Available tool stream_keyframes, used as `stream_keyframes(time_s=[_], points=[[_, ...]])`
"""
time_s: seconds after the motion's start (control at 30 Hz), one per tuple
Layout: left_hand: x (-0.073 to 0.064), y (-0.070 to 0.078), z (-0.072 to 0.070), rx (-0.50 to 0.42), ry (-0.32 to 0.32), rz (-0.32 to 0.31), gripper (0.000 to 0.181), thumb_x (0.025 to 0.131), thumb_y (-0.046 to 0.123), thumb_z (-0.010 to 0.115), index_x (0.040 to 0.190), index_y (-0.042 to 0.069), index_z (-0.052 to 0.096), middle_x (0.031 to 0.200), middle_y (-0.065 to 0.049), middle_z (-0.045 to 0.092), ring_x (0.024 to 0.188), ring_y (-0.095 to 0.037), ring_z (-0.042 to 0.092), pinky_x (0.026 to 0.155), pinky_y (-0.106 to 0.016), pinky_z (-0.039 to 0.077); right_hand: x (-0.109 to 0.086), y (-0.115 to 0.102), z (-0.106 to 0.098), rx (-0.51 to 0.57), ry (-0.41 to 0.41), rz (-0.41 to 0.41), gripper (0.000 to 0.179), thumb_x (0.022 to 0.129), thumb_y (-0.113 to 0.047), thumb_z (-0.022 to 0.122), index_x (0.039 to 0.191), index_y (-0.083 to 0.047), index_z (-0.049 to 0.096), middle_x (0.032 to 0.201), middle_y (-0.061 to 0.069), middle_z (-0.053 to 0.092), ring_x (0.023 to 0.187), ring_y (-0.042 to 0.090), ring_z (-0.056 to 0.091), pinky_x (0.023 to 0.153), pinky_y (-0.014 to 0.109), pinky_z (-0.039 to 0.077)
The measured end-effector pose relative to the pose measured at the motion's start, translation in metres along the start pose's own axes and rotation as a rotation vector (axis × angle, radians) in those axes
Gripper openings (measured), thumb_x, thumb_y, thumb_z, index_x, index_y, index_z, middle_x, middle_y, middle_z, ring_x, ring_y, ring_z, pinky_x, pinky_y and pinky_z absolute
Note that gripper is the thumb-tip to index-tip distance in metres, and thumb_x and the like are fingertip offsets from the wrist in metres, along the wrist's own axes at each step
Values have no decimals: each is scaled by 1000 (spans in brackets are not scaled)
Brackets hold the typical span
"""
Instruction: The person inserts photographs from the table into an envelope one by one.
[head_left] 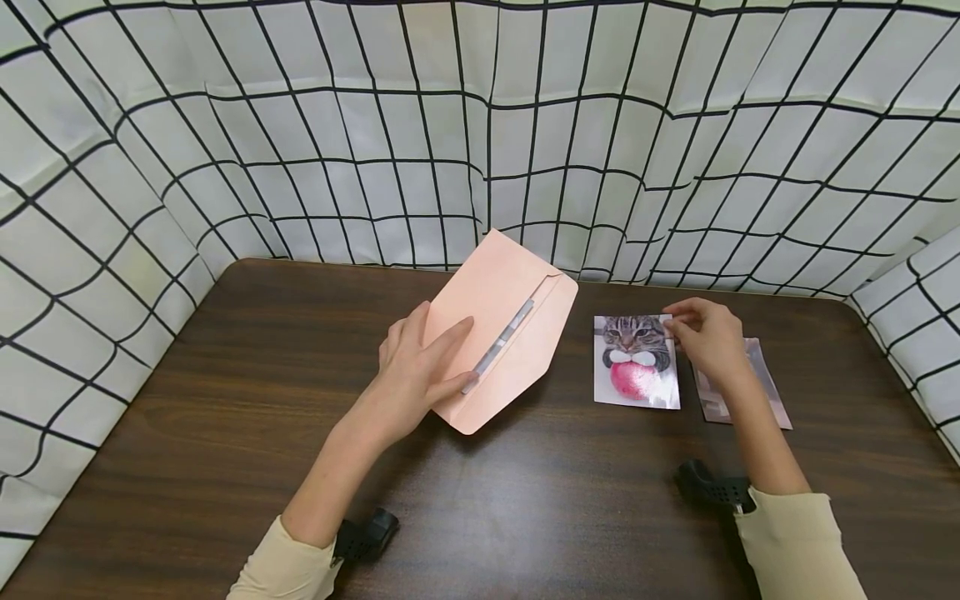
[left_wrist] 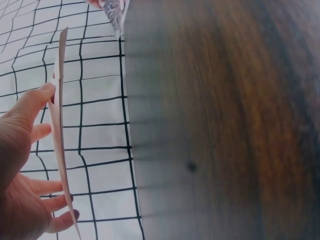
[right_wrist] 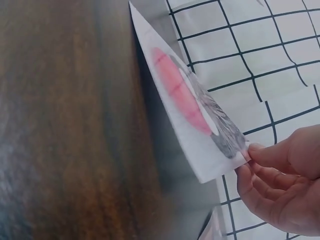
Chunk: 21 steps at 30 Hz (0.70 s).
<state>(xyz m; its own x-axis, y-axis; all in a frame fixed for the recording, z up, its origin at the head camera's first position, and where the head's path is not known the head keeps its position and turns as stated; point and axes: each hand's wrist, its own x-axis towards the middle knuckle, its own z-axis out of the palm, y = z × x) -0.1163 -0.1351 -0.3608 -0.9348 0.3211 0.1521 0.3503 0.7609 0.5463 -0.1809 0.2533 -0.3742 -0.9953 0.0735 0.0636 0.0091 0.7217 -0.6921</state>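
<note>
A pale pink envelope [head_left: 480,292] is tilted up in my left hand [head_left: 401,358], its pointed flap open toward the lower right. My left thumb lies at the envelope's mouth while other fingers support the back, as the left wrist view shows. A narrow grey-and-white strip [head_left: 504,340] shows in the mouth. My right hand [head_left: 708,337] pinches the upper right corner of a square photo [head_left: 637,379] of a tabby cat with a pink ball. In the right wrist view this cat photo [right_wrist: 187,105] slants up from the table, held between thumb and fingers.
A second photo [head_left: 716,407] lies on the dark wooden table [head_left: 247,400], partly under my right forearm in the head view. White cloth [head_left: 420,133] with a black grid stands behind the table and at its sides. Black wrist-worn devices [head_left: 367,533] sit at both sleeves.
</note>
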Motion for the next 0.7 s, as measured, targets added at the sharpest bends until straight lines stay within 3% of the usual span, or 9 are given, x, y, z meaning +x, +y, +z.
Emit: stream_keyframes(time_s=[0.3, 0.53, 0.7], points=[[0, -1, -2, 4, 10, 17, 61, 100, 32, 76, 155, 18, 55, 169, -28, 18, 148, -49, 22, 119, -69, 19, -2, -5, -6, 40, -50, -15, 21, 105, -1, 61, 121, 11, 65, 103, 28, 70, 77, 22, 69, 64, 20, 58], [-1, 0, -2, 4, 12, 11, 61, 99, 32, 76, 155, 19, 55, 169, -27, 18, 149, -48, 22, 119, -70, 20, -4, -11, -10, 28, -46, -44, 20, 105, -1, 60, 120, 12, 65, 101, 27, 68, 79, 27, 70, 64, 20, 59], [-2, 0, -3, 8, 26, 23, 61, 99, 31, 77, 155, 19, 56, 168, -26, 19, 148, -48, 23, 118, -70, 23, -5, -17, -12, 37, -54, -52, 19, 105, -2, 60, 119, 11, 64, 102, 28, 69, 76, 21, 70, 65, 21, 59]])
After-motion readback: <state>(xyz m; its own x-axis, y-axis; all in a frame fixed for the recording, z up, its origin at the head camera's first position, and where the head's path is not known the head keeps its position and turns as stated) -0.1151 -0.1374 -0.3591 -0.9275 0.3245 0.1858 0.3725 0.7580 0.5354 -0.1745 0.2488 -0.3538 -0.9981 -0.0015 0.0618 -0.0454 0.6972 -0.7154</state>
